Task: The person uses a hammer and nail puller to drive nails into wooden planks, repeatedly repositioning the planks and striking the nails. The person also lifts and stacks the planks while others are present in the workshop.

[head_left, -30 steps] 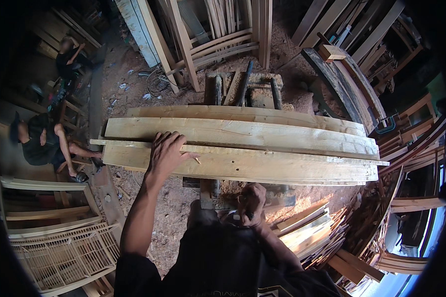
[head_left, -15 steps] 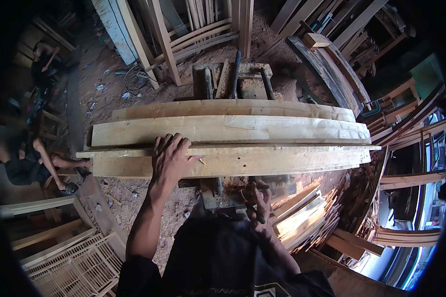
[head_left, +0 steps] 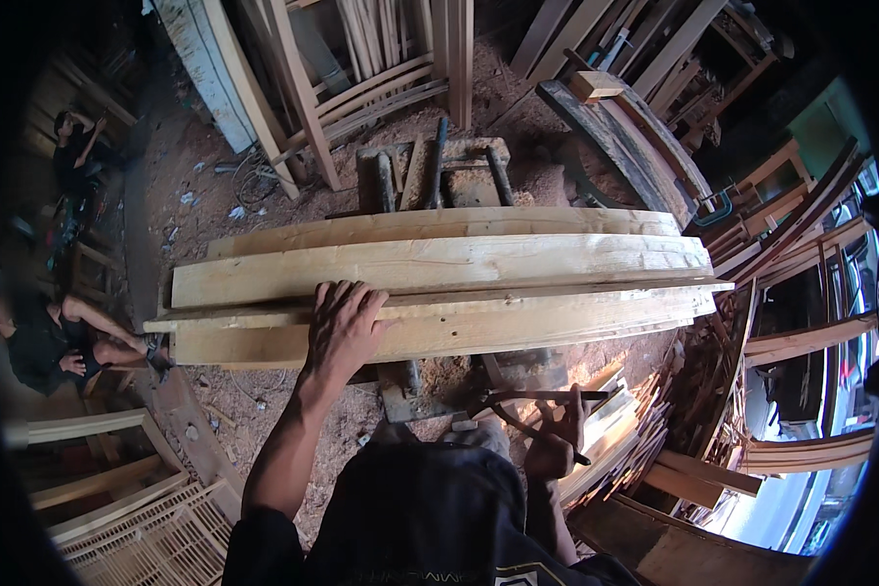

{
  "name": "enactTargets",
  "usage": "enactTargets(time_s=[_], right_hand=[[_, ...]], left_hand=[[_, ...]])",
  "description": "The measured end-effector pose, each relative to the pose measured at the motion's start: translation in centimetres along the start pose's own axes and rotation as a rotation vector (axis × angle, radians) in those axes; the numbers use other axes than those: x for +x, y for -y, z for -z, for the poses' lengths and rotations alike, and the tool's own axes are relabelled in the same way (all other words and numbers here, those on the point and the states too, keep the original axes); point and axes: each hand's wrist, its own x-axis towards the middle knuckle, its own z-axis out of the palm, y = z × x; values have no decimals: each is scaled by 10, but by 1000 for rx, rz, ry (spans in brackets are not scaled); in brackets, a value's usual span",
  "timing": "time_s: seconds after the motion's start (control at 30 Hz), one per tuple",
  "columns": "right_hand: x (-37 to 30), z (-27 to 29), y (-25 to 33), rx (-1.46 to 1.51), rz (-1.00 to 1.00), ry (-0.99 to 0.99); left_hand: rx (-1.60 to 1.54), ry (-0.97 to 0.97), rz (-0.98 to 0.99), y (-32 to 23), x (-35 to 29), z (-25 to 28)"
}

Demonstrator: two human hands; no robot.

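Shavings (head_left: pixel 234 410) litter the workshop floor, and timber frames (head_left: pixel 313 117) lean at the far side. Two other people are seen on the left, one seated (head_left: pixel 39 337) near the boards' end, one farther back (head_left: pixel 76 151). Long pale boards (head_left: pixel 439 262) lie across a dusty bench (head_left: pixel 430 400), ahead of the worker. Left hand (head_left: pixel 347 327): fingers together, hooked over the narrow board (head_left: pixel 557 296) at the front of the stack, left of its middle. Right hand (head_left: pixel 562 435): closed around a dark tool (head_left: pixel 518 397) with two thin arms, held on the near side of the boards, beside a pile of strips (head_left: pixel 623 449). The tool's exact kind cannot be determined.
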Motion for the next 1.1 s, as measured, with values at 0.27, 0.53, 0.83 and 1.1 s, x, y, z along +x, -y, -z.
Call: enactTargets(time_s=[0.27, 0.53, 0.83, 1.1], right_hand=[[39, 70, 45, 11, 89, 2], [81, 174, 84, -198, 117, 46], [105, 238, 112, -220, -20, 101], [109, 236, 116, -224, -97, 11]], left_hand=[[21, -34, -23, -79, 31, -21], [14, -59, 43, -143, 61, -40], [-11, -68, 143, -162, 68, -49], [4, -75, 163, -166, 75, -57]])
